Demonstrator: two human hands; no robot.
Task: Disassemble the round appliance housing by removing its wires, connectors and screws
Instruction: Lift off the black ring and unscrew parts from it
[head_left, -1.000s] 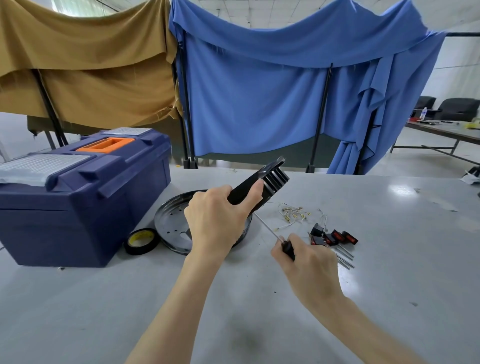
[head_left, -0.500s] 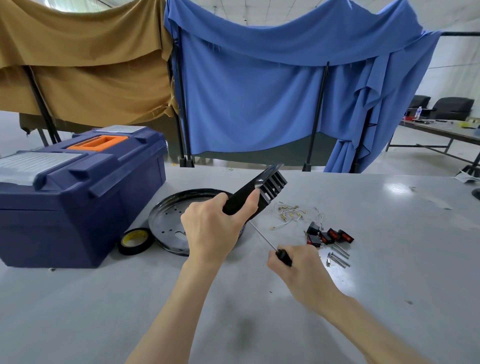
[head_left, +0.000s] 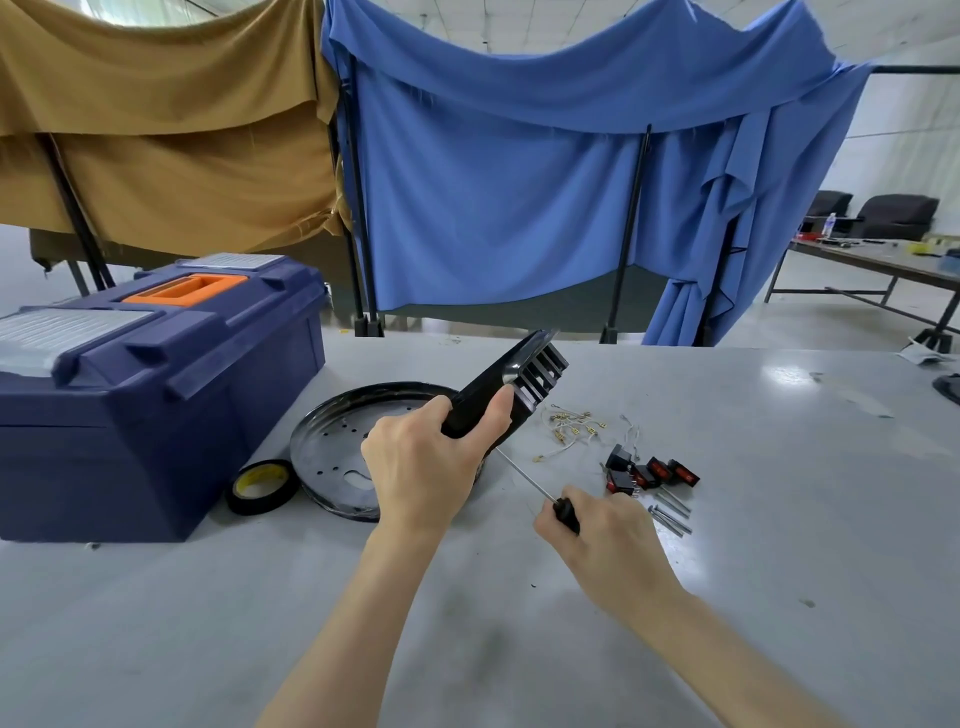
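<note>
Left hand (head_left: 423, 470): fingers wrapped tight around the black housing piece (head_left: 506, 389), thumb pressed on its side, lifting it tilted above the tabletop (head_left: 753, 597).
Right hand (head_left: 605, 540): fingers closed around the black handle of the screwdriver (head_left: 540, 491); its thin shaft runs up from those fingers to the underside of the housing piece.
Round metal plate (head_left: 337, 447): flat on the tabletop, just beyond and below the left fingers.
Wires (head_left: 571, 428): loose, beyond the right fingers.
Connectors (head_left: 649, 473): black-and-red, clustered just past the right fingers.
Screws (head_left: 672, 512): beside the right fingers, outward.
Tape roll (head_left: 260, 486): between plate and toolbox (head_left: 130, 395).
</note>
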